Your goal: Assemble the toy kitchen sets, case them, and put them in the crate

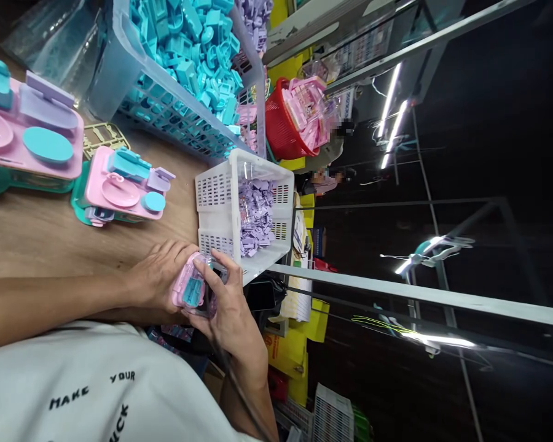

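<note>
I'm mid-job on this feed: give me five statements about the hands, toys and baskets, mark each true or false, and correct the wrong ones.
1. The left hand and right hand are both on one pink-and-blue piece. True.
2. The white basket holds blue parts. False: the white basket holds lilac parts.
3. The larger pink-topped toy and the smaller pink-topped toy are on the wooden table. True.
4. The red basket is filled with green parts. False: the red basket holds mostly pink parts.
5. A yellowish frame lies on the wooden table near the smaller pink-topped toy. True.
</note>
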A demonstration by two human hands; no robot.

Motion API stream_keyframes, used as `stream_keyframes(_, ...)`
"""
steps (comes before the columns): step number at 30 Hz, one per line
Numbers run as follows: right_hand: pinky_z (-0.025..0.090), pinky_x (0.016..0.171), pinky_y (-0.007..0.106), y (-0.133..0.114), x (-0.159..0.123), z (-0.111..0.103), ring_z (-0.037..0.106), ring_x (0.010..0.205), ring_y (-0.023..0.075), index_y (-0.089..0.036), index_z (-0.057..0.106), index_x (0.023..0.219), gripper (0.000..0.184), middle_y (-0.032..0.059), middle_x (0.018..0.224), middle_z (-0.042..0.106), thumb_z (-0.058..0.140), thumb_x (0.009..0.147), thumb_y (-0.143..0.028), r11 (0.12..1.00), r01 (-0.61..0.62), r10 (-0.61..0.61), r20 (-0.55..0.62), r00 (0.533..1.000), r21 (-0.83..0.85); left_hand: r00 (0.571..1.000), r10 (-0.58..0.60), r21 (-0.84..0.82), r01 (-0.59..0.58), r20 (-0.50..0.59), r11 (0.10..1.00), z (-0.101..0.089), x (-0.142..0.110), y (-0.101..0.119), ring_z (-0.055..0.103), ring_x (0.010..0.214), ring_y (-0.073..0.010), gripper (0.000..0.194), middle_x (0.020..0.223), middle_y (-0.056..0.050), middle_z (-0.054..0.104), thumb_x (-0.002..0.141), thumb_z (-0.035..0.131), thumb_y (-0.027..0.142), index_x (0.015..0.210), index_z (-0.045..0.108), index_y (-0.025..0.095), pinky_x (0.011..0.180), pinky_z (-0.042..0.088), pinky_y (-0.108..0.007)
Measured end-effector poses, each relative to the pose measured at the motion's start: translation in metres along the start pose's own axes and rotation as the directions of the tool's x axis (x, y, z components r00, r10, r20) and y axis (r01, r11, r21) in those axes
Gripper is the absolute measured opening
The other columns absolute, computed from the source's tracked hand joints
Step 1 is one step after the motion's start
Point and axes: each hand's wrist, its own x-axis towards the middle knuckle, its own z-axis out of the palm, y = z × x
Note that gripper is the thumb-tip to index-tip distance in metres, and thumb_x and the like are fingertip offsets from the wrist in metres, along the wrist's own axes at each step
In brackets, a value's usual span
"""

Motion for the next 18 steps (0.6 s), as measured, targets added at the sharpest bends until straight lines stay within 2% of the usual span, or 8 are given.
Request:
stream_keyframes(3, 0.044, 0.119, 0.053, -0.001, 0.001, -0.001, 0.038, 0.144, 0.031, -0.034, 0.042, 0.151, 0.081, 0.0107, 0.152, 0.031, 0.078, 0.079, -0.023, 1.0, 0.013, -0.013, 0.007, 1.0, 0.003, 1.0, 0.017, -0.057, -0.017, -0.002, 0.998, -0.001, -0.001, 0.0, 0.053, 0.114, -0.0316, 0.074, 0.127, -0.013, 0.058, 0.072, 0.075, 0.041, 0.134, 0.045, 0.013, 0.1, 0.043, -0.044)
stream_keyframes(8, 0.045, 0.118, 0.053, 0.006, 0.001, 0.002, 0.04, 0.143, 0.0309, -0.035, 0.044, 0.148, 0.079, 0.0098, 0.148, 0.033, 0.079, 0.078, -0.024, 0.995, 0.076, -0.076, -0.014, 0.997, 0.067, 1.0, 0.0, -0.069, 0.002, 0.021, 0.998, -0.001, 0.001, -0.002, 0.052, 0.114, -0.0336, 0.076, 0.127, -0.014, 0.058, 0.069, 0.078, 0.046, 0.132, 0.046, 0.016, 0.098, 0.042, -0.046)
stream_keyframes(15, 0.046, 0.118, 0.05, 0.014, -0.004, 0.013, 0.041, 0.143, 0.0298, -0.031, 0.045, 0.144, 0.076, 0.0105, 0.147, 0.032, 0.081, 0.077, -0.027, 0.991, 0.072, -0.065, -0.063, 0.996, 0.112, 1.0, -0.022, -0.11, 0.024, 0.019, 0.994, 0.005, -0.002, -0.007, 0.049, 0.126, -0.0362, 0.104, 0.139, -0.02, 0.054, 0.064, 0.082, 0.047, 0.147, 0.033, 0.009, 0.11, 0.035, -0.048)
stream_keyframes(18, 0.045, 0.118, 0.049, 0.014, -0.005, 0.014, 0.041, 0.143, 0.0288, -0.032, 0.044, 0.145, 0.077, 0.0098, 0.148, 0.031, 0.081, 0.077, -0.027, 0.988, 0.068, -0.06, -0.056, 0.997, 0.137, 1.0, -0.019, -0.107, 0.02, 0.011, 0.994, 0.004, -0.003, -0.006, 0.049, 0.126, -0.0362, 0.103, 0.136, -0.02, 0.055, 0.063, 0.083, 0.044, 0.146, 0.035, 0.006, 0.11, 0.034, -0.047)
